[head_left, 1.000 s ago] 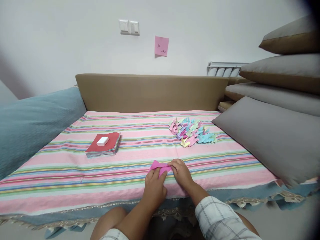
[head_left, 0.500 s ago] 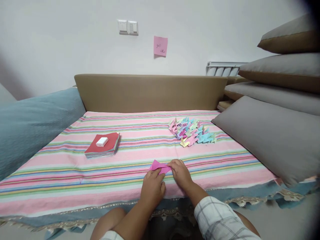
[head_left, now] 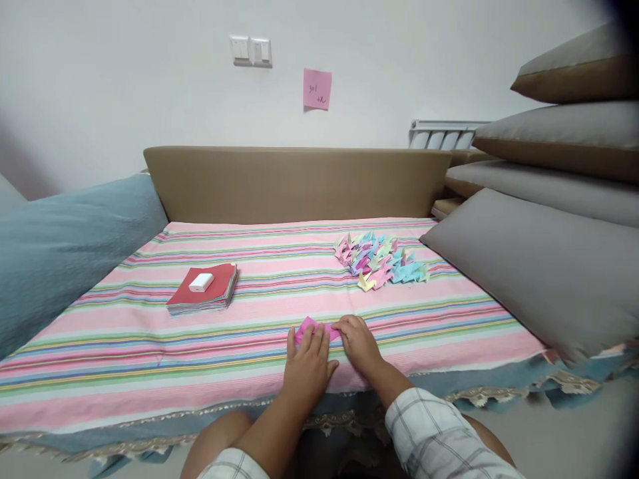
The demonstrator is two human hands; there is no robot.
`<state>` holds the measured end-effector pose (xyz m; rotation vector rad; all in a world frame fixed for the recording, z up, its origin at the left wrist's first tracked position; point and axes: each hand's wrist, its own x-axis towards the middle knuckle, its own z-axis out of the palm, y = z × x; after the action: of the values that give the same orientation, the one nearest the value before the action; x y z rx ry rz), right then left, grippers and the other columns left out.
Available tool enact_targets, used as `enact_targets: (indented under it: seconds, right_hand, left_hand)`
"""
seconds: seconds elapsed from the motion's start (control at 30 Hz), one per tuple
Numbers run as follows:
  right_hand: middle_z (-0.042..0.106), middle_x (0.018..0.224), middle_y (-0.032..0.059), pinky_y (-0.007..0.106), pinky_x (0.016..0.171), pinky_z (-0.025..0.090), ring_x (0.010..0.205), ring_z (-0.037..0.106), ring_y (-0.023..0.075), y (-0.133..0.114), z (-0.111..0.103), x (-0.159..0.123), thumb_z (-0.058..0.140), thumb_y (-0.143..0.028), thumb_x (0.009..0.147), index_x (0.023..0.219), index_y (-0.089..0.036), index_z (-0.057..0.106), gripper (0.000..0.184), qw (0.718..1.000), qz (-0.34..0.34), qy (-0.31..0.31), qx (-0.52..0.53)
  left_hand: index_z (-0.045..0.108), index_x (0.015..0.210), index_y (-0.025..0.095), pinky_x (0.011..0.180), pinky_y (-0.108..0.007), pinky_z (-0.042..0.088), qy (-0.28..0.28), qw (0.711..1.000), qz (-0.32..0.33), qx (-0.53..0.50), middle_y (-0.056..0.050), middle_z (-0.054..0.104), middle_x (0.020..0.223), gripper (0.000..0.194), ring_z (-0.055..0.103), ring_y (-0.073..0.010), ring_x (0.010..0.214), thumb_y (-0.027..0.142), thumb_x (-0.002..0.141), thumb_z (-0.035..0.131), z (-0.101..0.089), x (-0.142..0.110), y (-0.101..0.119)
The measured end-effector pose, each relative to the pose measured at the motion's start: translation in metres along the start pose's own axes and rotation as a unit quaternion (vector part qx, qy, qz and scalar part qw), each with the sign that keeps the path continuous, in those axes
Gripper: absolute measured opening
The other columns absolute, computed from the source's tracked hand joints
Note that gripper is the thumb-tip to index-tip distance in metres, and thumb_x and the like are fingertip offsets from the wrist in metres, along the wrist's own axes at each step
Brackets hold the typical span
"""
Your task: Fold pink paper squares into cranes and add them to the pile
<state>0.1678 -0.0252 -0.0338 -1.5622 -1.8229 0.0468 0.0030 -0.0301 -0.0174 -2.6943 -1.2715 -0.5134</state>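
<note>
A folded piece of pink origami paper (head_left: 306, 323) lies on the striped cloth before me, partly hidden under my fingers. My left hand (head_left: 308, 364) rests flat over its left part, fingers spread and palm down. At the paper's right end, the bent fingers of my right hand (head_left: 355, 339) pinch its edge. Farther off to the right sits a cluster of folded paper figures (head_left: 382, 263) in pink, blue, purple, green and yellow. On the left is a stack of paper sheets (head_left: 223, 283) with a red one on top, and a small white box-shaped object (head_left: 201, 283) lies on it.
The striped cloth (head_left: 114, 332) covers the surface up to a brown backrest (head_left: 299, 186). Grey cushions (head_left: 544, 259) are piled at the right; a blue-covered armrest (head_left: 74, 233) borders the left. A pink note (head_left: 317, 89) and light switches (head_left: 250, 51) are on the wall.
My left hand has flattened, its fingers spreading forward over the pink paper and covering more of it. My right hand stays at the right end. The view has shifted slightly.
</note>
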Motion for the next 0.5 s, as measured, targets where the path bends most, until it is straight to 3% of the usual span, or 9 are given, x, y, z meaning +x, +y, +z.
enact_targets:
  seconds: [0.5]
  right_hand:
    - [0.061,0.090,0.0072,0.034,0.082,0.043,0.089,0.050,0.0205,-0.0002,-0.0026,-0.0066,0.042,-0.006,0.082,0.096,-0.021,0.067,0.033,1.000,0.015,0.015,-0.011]
  left_hand:
    - [0.043,0.133,0.027,0.106,-0.065,0.009,-0.018,0.999,-0.012,-0.023,-0.008,0.043,0.140,0.057,0.037,-0.0316,0.127,0.048,0.080,0.054,-0.0031,-0.0035,-0.0002]
